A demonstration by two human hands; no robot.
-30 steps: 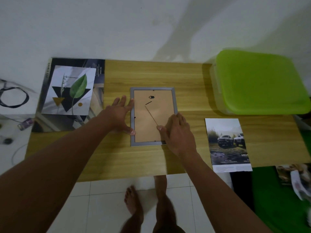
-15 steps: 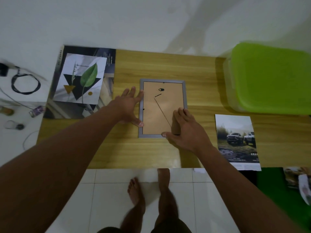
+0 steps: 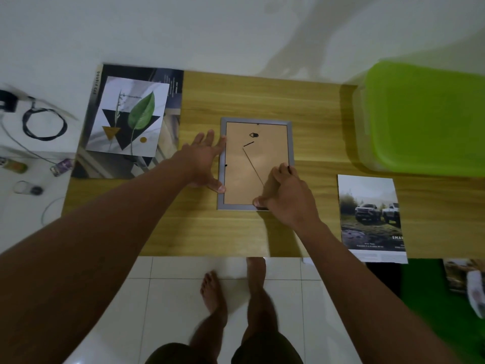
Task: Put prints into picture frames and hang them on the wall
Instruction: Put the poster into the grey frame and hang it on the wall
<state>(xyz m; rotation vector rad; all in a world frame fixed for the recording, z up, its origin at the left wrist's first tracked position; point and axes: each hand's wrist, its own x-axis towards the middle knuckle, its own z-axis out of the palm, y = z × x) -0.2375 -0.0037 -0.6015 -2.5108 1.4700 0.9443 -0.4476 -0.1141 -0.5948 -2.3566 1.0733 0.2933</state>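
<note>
A grey picture frame lies face down on the wooden table, its brown backing board and folded stand facing up. My left hand lies flat with spread fingers against the frame's left edge, thumb on the lower left rim. My right hand covers the lower right corner, fingertips reaching the right rim and thumb on the bottom rim. A leaf print lies on a dark magazine at the table's left end. A print of two trucks lies at the right, near the front edge.
A large bin with a green lid fills the table's back right. Cables and small items sit on a white surface at the left. My bare feet stand on white tiles below the table's front edge. Green flooring and papers lie at lower right.
My right hand has slid from the lower middle of the backing board to the frame's lower right corner. The left hand stays on the left edge. The camera has shifted.
</note>
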